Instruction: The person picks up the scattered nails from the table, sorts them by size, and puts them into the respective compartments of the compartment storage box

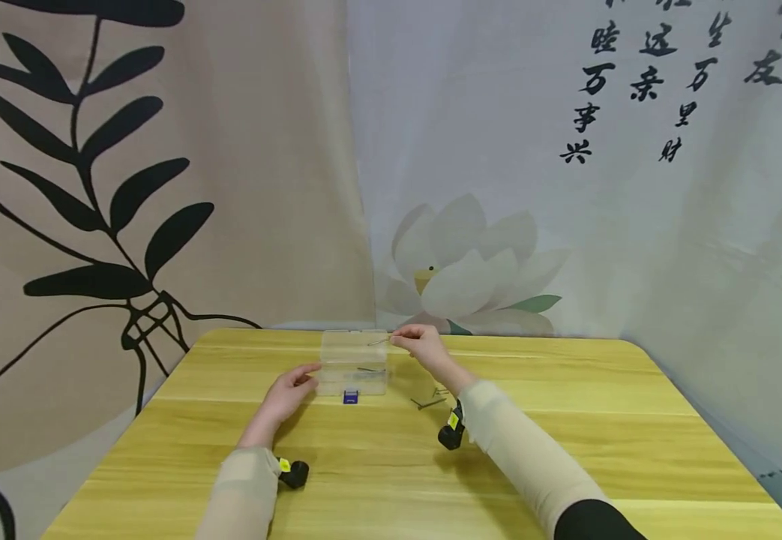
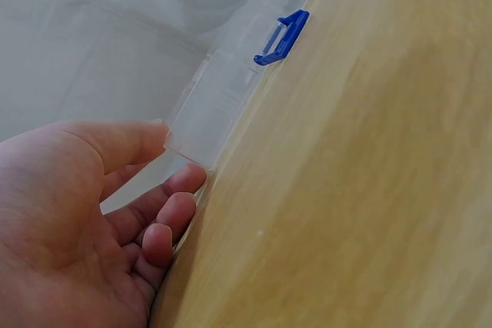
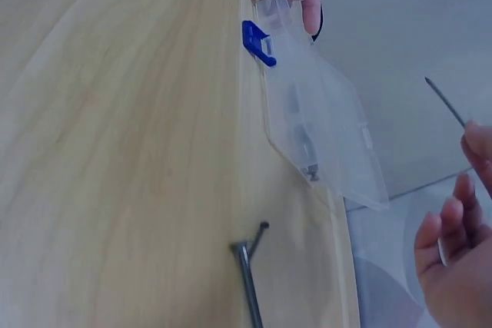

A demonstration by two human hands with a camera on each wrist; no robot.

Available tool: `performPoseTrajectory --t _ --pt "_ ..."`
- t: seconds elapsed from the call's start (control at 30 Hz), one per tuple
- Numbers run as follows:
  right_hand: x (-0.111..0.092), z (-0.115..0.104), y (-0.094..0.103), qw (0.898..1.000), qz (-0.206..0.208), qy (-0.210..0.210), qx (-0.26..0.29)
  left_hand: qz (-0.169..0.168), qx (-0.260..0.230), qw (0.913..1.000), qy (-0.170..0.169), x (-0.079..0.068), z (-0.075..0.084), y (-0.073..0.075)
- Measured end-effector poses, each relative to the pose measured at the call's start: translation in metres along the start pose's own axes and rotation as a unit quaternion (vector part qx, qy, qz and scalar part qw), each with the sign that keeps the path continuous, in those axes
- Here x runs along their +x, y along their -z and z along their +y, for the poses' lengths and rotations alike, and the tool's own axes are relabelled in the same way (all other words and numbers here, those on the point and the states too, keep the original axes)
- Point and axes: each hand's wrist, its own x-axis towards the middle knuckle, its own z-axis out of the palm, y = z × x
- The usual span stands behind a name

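Note:
A clear plastic storage box with a blue latch lies with its lid raised at the back of the table. My left hand holds the box's left end; in the left wrist view the thumb and a fingertip meet its near corners. Between thumb and fingers of my right hand is a thin metal nail, its pointed end free, held over the lid's right edge. Inside the box lies a dark nail. Loose nails rest on the wood below my right forearm.
The wooden table ends at a back edge just behind the box. A printed curtain hangs beyond it. Black wrist cameras are strapped to both sleeves.

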Motion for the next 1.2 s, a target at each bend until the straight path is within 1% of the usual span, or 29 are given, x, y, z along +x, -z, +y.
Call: performPoseTrajectory --t 0.1,0.23,0.37,0.47,0.63,0.73,0.9,1.07,1.2 --pt "0.007 0.008 -0.007 1.0 0.014 0.0 -0.01 -0.002 -0.001 1.0 0.0 0.0 0.0 -0.001" --pt "0.013 0.013 -0.017 0.999 0.032 0.004 -0.022 0.002 -0.002 1.0 0.001 0.0 -0.001 -0.001" --pt "0.016 0.015 -0.027 0.998 0.051 -0.001 -0.047 0.002 -0.008 1.0 0.003 0.0 0.0 -0.001" --pt "0.017 0.017 -0.033 0.996 0.056 -0.003 -0.069 0.001 -0.012 0.9999 0.004 -0.001 0.002 -0.001" --pt "0.018 0.021 -0.04 0.995 0.039 -0.003 -0.096 0.006 -0.015 0.9998 0.008 -0.002 0.003 -0.001" --pt "0.017 0.021 -0.043 0.993 0.023 0.007 -0.114 0.007 -0.015 0.9998 0.009 -0.002 0.004 -0.001" --pt "0.017 0.022 -0.047 0.987 0.006 0.035 -0.158 0.007 -0.018 0.9998 0.01 -0.001 0.005 -0.001" --pt "0.018 0.024 -0.05 0.98 0.003 0.04 -0.196 0.006 -0.016 0.9998 0.007 -0.001 0.005 -0.001" --pt "0.019 0.025 -0.051 0.975 -0.001 0.04 -0.217 0.006 -0.014 0.9999 0.006 0.0 0.005 -0.001"
